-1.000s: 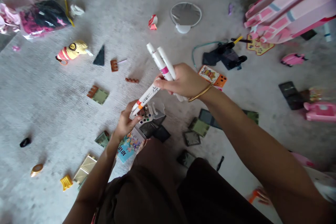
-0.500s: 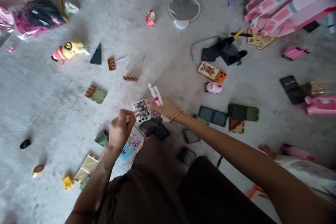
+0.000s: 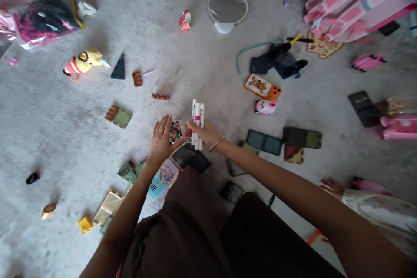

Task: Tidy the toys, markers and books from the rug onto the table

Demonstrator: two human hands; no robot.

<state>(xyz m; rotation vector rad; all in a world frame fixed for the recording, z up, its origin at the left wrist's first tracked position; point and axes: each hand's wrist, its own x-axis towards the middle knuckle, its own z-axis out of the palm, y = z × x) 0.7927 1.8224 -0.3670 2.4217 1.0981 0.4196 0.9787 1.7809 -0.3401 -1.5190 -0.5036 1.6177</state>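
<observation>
Your right hand (image 3: 197, 131) grasps three white markers (image 3: 197, 126) in a bundle, the thumb laid across their barrels. They stand side by side just beyond the right edge of the clear case (image 3: 183, 126), over the floor (image 3: 208, 65), whose own edges are hard to make out. Your left hand (image 3: 160, 140) is released, fingers straight and thumb spread, around the left and near edges of the case; you cannot tell from here whether it touches the wall. Round, coloured marker ends (image 3: 176, 132) show inside. Near the case's near edge lie a dark panel (image 3: 201, 163) and an illustrated booklet (image 3: 159, 179).

The markers should feel light and stiff, with smooth barrels likely to slip or roll against one another. Hold them around the middle, pressing evenly so that no outer one slides free. The case looks like thin, rigid plastic that may flex or crack if squeezed; support it by opposite side edges.
</observation>
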